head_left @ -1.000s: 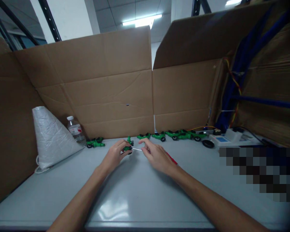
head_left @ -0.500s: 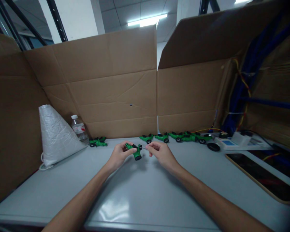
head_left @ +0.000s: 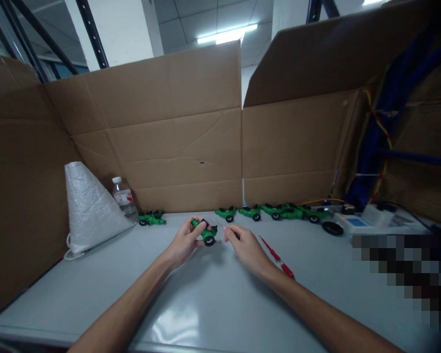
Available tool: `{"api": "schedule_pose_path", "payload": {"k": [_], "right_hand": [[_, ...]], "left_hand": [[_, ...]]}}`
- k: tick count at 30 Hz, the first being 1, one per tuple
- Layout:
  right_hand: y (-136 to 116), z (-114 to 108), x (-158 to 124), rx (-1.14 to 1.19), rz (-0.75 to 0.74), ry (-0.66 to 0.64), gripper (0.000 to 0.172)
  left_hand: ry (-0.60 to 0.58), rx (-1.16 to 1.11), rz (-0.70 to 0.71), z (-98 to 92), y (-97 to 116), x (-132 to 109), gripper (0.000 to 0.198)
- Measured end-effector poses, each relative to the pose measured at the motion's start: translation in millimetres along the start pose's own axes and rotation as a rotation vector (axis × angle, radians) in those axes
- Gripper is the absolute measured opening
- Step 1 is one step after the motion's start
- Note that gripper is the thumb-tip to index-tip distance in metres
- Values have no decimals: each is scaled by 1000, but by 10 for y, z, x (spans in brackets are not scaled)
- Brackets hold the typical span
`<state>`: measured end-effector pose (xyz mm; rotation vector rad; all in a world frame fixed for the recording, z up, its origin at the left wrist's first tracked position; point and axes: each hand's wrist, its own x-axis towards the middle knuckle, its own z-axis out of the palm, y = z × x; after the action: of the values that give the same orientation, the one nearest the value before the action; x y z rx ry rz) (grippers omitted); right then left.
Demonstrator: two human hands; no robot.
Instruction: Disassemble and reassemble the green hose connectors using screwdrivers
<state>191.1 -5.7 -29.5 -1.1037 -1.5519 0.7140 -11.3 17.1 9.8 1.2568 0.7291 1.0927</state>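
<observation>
A small green toy vehicle with a black wheel is gripped between the thumb and fingers of my left hand. My right hand is closed in a pinch on a thin metal rod, whose far end reaches towards the toy's upper right side. Whether the rod touches the toy is too small to tell. Beside my right wrist lies a red screwdriver, its thin end pointing away from me.
Several green toy vehicles line the back, with another green toy at left. A black ring lies near a white power strip. At left stand a silver bag and a water bottle. Cardboard walls enclose the table; the right side is pixelated.
The toy has turned in my left hand, so its wheel faces me more. The rod is tilted more steeply. A red screwdriver now shows beside my right wrist. The view has shifted slightly.
</observation>
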Motion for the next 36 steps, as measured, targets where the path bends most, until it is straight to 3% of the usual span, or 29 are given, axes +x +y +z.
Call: {"api": "schedule_pose_path", "payload": {"k": [4, 9, 15, 29, 36], "right_hand": [[-18, 57, -49, 31, -10, 72, 36], [-83, 16, -75, 28, -38, 60, 33], [-123, -119, -74, 24, -116, -97, 30], [-118, -213, -59, -108, -165, -77, 26], [-43, -311, 25, -121, -165, -137, 32]], "left_hand": [[-11, -187, -16, 35, 51, -20, 35], [-7, -250, -68, 22, 86, -28, 28], [10, -242, -71, 5, 54, -1, 40], [-63, -104, -94, 56, 35, -34, 29], [-11, -54, -95, 49, 51, -50, 27]]}}
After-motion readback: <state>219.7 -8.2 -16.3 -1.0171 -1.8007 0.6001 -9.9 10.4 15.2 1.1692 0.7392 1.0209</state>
